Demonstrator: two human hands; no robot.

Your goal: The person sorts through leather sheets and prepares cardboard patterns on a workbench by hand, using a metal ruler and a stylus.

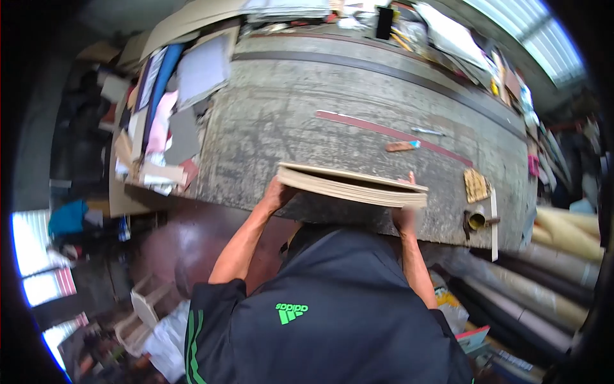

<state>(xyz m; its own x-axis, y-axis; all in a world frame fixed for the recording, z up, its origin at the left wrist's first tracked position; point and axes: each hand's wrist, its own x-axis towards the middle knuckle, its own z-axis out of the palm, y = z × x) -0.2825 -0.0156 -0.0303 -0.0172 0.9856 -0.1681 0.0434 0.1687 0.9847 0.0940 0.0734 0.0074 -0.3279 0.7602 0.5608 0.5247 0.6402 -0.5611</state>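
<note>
A stack of thin tan boards (352, 187) is held level at the front edge of the worn grey table (275, 109), with a dark gap under its top sheet. My left hand (277, 194) grips the stack's left end, fingers partly hidden behind it. At the right end, my right hand (405, 214) holds the stack from below, slightly blurred, with one fingertip showing above the far edge. Beyond the stack lie a reddish-brown strip (384, 131), a brown block with a blue end (402, 146) and a silver pen-like tool (428, 132).
On the table's right are a yellowish sponge-like piece (476, 185), a small round tin (476, 220) and a pale strip (494, 224). Papers and sheets (203, 70) pile at the left. A long dark bar (358, 68) crosses the back. Rolls (543, 281) lie at lower right.
</note>
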